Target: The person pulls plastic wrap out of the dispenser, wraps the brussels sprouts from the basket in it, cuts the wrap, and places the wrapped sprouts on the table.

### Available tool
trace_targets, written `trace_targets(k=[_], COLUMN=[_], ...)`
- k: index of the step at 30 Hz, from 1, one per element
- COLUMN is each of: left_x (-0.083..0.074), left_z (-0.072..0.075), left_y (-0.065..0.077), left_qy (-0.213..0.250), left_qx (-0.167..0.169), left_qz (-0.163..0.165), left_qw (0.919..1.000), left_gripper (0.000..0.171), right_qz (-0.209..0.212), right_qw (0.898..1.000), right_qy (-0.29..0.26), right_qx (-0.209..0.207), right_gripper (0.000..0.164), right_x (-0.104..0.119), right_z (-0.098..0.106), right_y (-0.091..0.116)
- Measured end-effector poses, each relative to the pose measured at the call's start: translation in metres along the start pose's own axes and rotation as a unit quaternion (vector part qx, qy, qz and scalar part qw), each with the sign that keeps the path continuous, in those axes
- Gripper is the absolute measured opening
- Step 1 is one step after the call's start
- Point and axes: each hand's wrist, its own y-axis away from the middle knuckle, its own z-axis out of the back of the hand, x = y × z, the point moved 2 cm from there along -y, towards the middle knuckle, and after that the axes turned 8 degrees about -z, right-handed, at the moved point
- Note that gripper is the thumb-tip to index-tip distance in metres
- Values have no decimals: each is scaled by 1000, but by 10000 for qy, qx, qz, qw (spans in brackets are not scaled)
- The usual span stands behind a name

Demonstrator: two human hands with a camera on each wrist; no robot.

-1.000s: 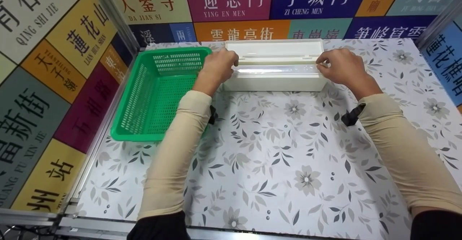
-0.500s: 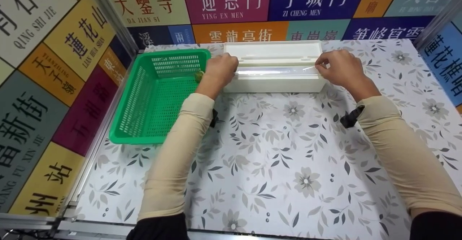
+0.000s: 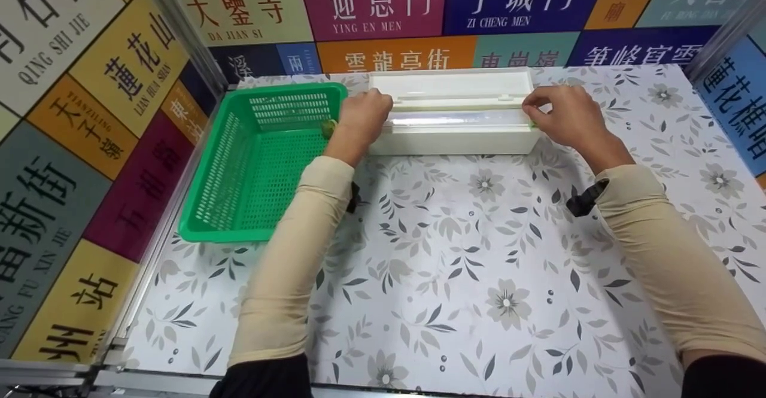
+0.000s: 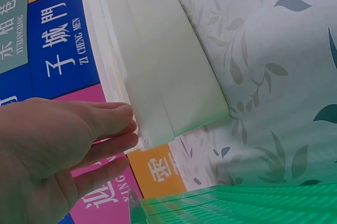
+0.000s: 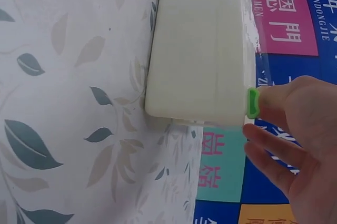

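Observation:
A long white plastic wrap dispenser (image 3: 455, 143) lies at the back of the table with its lid (image 3: 452, 81) raised behind it. Clear plastic wrap (image 3: 458, 118) stretches shiny across its opening. At the left end, my left hand (image 3: 366, 114) pinches the wrap's edge between thumb and fingers; in the left wrist view those fingertips meet right at the box's rim. My right hand (image 3: 565, 111) pinches the wrap at the other end, its other fingers spread in the right wrist view. Beside its thumb sits a small green slider (image 5: 253, 103) on the box's corner.
A green plastic basket (image 3: 224, 236) stands left of the dispenser, partly behind my left forearm. Inside it, by my left wrist, shows a small yellowish-green item (image 3: 328, 127). Printed panels (image 3: 371, 3) wall in the back and sides. A floral cloth (image 3: 446, 254) covers the table.
Both hands stay at the dispenser's ends with only slight shifts. The wrap's right end has flattened, and the green slider now shows under my right hand. The yellowish-green item has come into view.

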Motion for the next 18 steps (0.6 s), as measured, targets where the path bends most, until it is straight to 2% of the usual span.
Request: trace_targets(k=[3, 8, 12, 18], left_x=[2, 5, 9, 13], left_z=[0, 2, 3, 6], left_y=[-1, -1, 1, 1], left_qy=[46, 218, 519, 1013], left_qx=[45, -120, -229, -127], left_qz=[26, 22, 60, 185], left_qw=[10000, 9997, 9984, 9946], left_gripper=[32, 32, 28, 29], right_qz=[-36, -214, -250, -118], right_qw=[9997, 9985, 9974, 9955], right_qy=[-245, -508, -667, -887], right_qx=[-19, -5, -91, -305], right_gripper=[32, 33, 33, 32], right_x=[-3, -5, -7, -8], right_z=[-3, -3, -3, -4], right_y=[0, 1, 2, 3])
